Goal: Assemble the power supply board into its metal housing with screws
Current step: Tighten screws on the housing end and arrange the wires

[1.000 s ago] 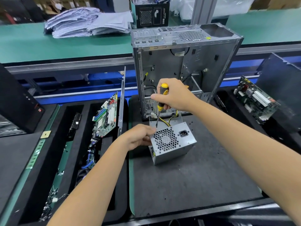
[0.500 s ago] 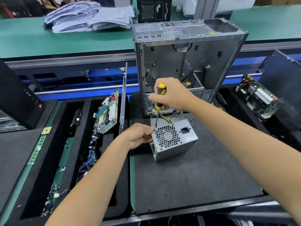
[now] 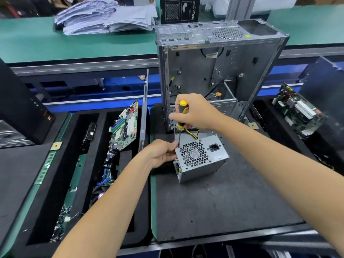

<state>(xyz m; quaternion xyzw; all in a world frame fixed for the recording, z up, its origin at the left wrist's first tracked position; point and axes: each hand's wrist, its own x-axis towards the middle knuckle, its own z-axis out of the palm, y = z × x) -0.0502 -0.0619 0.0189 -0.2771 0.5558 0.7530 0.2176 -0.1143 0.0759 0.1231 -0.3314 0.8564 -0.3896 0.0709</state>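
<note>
Power supply housing [image 3: 202,158] sits on the dark foam mat [image 3: 223,202], fan grille face turned up toward the camera, one corner pointing at the near edge of the mat. Yellow and black wires leave its far side toward the open computer case [image 3: 219,71], which stands upright just behind it on the same mat.

Right hand [image 3: 197,113]: fingers curled round the yellow-and-black handle of the screwdriver [image 3: 181,118]. Shaft nearly vertical, tip down at the upper-left corner of the grille face. The screw itself is too small to make out.

Left hand [image 3: 160,153]: fingers pinch the housing at that same left corner, thumb by the screwdriver tip.

Open room: bare mat to the near and right sides of the housing, out to the mat's edge. Left side is tight; the mat's left edge runs just beside the left wrist, and beyond it lies a black tray [image 3: 89,183] with slots. A motherboard [image 3: 124,127] leans in one slot, and a thin metal panel [image 3: 143,112] stands on edge by it. Second board [image 3: 297,110] at far right. Stack of papers [image 3: 106,17] on the green tabletop [image 3: 37,40] behind.
</note>
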